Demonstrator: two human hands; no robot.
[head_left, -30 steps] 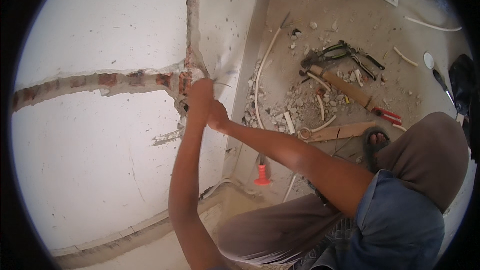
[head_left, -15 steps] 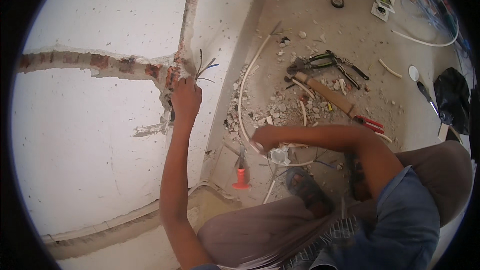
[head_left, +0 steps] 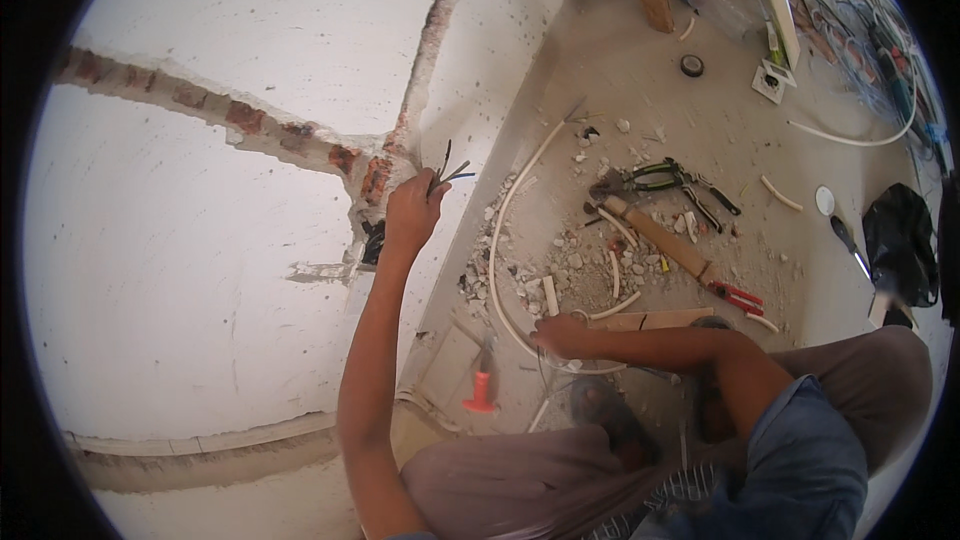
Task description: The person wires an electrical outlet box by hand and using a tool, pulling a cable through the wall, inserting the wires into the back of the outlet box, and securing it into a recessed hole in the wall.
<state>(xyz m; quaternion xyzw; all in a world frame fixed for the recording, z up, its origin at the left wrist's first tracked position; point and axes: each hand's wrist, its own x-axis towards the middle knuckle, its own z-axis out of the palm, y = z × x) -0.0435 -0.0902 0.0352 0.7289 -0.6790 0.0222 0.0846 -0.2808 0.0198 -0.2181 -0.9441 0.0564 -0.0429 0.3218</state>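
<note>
My left hand (head_left: pixel 412 212) is closed around a bundle of electrical wires (head_left: pixel 452 175) at the broken wall channel. Their dark and blue ends stick out past my fingers. Just below this hand, a dark opening (head_left: pixel 373 242) shows in the wall. My right hand (head_left: pixel 563 336) is low over the floor, its fingers curled beside a long white cable (head_left: pixel 496 270) that bends round in an arc. What those fingers hold is hidden. A chisel with an orange-red handle guard (head_left: pixel 481 395) lies to the left of this hand.
Rubble (head_left: pixel 570 260) covers the floor by the wall. Green-and-black pliers (head_left: pixel 680 180), a wooden-handled hammer (head_left: pixel 660 235) and red-handled pliers (head_left: pixel 737 297) lie there. Farther off are a tape roll (head_left: pixel 691 65), a black bag (head_left: pixel 902 245) and a plastic bottle (head_left: pixel 715 5).
The head view has shifted, so the scene sits lower and tilted. My left hand has moved up onto the wires. My right hand now covers the place where a white round box showed.
</note>
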